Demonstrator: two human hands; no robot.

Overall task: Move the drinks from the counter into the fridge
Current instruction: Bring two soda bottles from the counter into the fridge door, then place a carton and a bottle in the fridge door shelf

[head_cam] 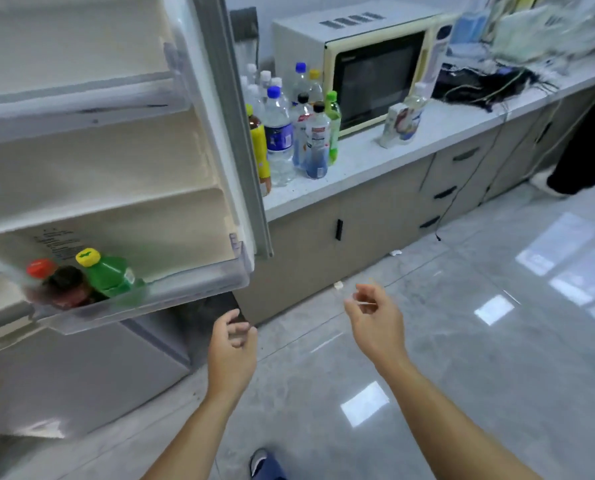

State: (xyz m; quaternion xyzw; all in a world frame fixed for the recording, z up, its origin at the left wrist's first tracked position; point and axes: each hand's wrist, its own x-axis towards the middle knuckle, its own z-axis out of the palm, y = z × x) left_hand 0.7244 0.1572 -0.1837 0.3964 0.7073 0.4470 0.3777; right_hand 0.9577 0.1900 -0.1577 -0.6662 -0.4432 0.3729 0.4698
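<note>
Pale kitchen counter point(375, 157) beside the open fridge door point(227, 133) carries about a dozen drinks point(289, 129), only two bottles point(88, 282) sit in the door's bottom shelf point(185, 289), and below it the left hand point(232, 351) and right hand point(375, 320) hang loose and empty, so most remains.

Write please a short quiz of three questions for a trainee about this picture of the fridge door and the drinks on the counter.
1. True or false: the left hand is holding a bottle.
2. Which bottles stand in the bottom door shelf?
A. the green bottle with yellow cap and the dark bottle with red cap
B. two clear water bottles
C. none
3. Fill in: the group of bottles on the counter stands between the fridge door and the ______.

Key
1. False: both it and the right hand are empty, with loosely curled fingers.
2. A
3. microwave
</note>
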